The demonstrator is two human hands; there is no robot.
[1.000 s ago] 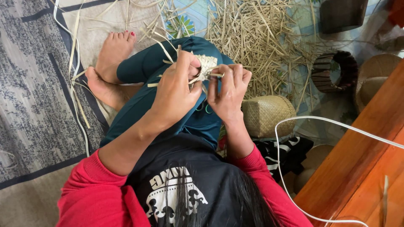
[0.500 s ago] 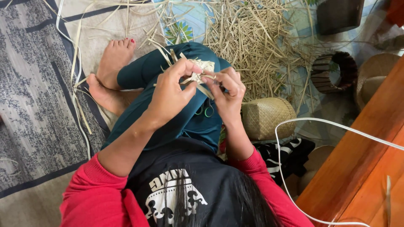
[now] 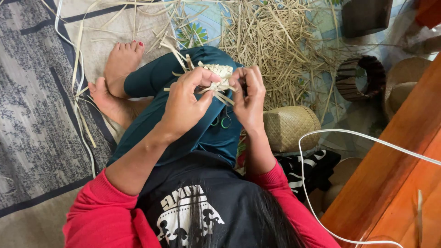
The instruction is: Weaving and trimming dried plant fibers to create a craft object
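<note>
— two hands up over the lap: left hand and right hand, both pinched shut on the small woven piece of pale strips, held between them above the teal-clad knee.
— and underneath?
— sitting on the floor. grey patterned rug on the left, a paler mat under the bare feet, long loose strips trailing across both.
— further out?
— heaped pile of dry straw cuttings ahead of the knees, spread over a flowered sheet. finished woven basket just beside the right forearm. dark ring-shaped woven band beyond it, near tan round shapes, too blurred to name.
— right edge?
— slanted reddish wooden board, with a white cord looping over it. dark box at the top.
</note>
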